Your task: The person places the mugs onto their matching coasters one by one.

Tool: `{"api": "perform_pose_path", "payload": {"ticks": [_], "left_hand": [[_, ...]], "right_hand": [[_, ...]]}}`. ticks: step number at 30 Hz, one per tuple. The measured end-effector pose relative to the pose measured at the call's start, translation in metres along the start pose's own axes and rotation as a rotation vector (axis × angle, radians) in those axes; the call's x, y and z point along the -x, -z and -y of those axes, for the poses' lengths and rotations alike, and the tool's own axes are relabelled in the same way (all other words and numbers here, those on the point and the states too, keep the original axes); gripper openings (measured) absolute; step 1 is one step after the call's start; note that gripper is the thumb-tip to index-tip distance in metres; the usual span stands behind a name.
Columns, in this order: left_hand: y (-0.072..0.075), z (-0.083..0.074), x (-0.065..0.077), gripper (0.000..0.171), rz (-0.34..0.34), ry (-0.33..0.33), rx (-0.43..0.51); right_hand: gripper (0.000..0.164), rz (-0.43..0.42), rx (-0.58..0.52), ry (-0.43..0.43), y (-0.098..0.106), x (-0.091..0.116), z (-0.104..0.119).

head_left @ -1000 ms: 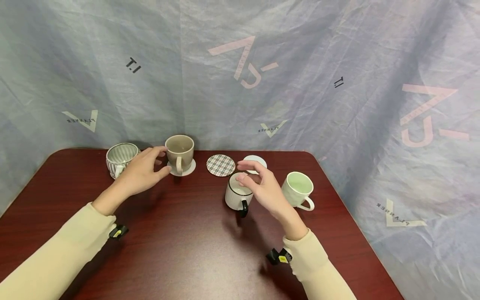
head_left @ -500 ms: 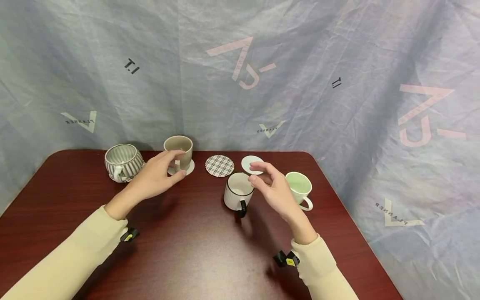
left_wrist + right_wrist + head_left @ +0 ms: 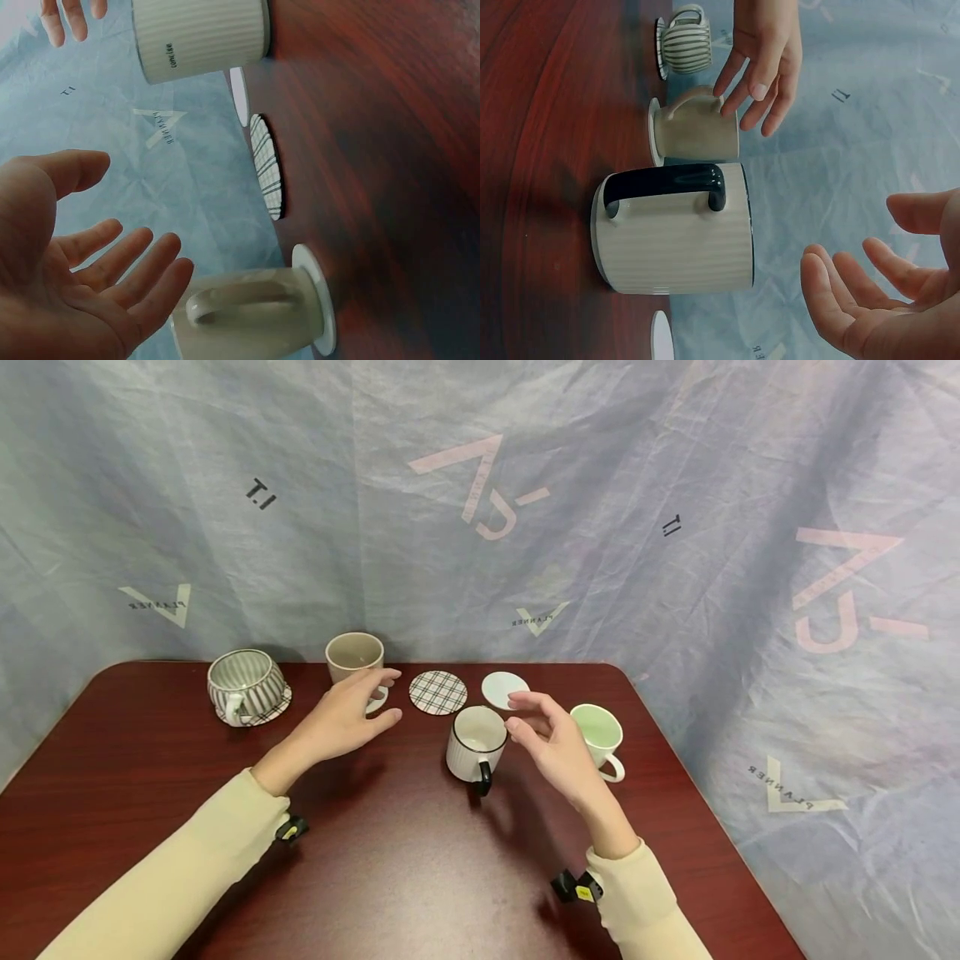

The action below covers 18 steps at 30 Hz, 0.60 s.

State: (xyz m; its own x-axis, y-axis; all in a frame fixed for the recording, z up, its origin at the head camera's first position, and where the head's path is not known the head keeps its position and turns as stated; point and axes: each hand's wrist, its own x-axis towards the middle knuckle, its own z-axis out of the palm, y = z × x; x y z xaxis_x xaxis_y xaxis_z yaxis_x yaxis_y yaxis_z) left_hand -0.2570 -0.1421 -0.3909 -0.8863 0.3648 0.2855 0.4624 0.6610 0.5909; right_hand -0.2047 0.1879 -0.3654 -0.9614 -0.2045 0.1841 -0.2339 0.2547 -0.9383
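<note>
My left hand [image 3: 347, 714] hovers in front of the beige mug [image 3: 352, 652], fingers spread and holding nothing. That mug stands on a white coaster [image 3: 319, 300], its handle toward me. My right hand [image 3: 557, 745] is held in the air beside the white ribbed mug [image 3: 472, 760] with a black rim and black handle. In the right wrist view its relaxed fingers [image 3: 825, 292] stand apart from this mug [image 3: 675, 255]. The ribbed mug sits directly on the table, in front of a plaid coaster [image 3: 438, 693] and a white coaster [image 3: 504, 690].
A striped round cup [image 3: 247, 683] stands on a patterned coaster [image 3: 282, 703] at the far left. Right of my right hand, a pale green mug [image 3: 600, 735] rests on the dark red table [image 3: 420, 868]. A grey-blue curtain [image 3: 315, 527] hangs behind the table's back edge.
My left hand has moved right, from between the striped cup and the beige mug to in front of the beige mug. My right hand has shifted slightly right, away from above the ribbed mug.
</note>
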Motion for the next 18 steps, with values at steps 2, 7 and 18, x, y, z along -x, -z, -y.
{"api": "perform_pose_path", "payload": {"ticks": [2, 7, 18], "left_hand": [[-0.004, 0.001, -0.002, 0.058, 0.003, -0.004, 0.0], [-0.015, 0.003, -0.01, 0.057, 0.014, -0.011, 0.022], [-0.035, 0.006, -0.025, 0.067, 0.043, 0.019, -0.025]], "right_hand": [[0.039, -0.002, 0.0, -0.004, 0.0, 0.0, -0.001], [0.039, -0.002, 0.0, -0.002, 0.001, 0.002, -0.004], [0.037, -0.008, 0.035, -0.002, 0.001, 0.006, -0.014]]}}
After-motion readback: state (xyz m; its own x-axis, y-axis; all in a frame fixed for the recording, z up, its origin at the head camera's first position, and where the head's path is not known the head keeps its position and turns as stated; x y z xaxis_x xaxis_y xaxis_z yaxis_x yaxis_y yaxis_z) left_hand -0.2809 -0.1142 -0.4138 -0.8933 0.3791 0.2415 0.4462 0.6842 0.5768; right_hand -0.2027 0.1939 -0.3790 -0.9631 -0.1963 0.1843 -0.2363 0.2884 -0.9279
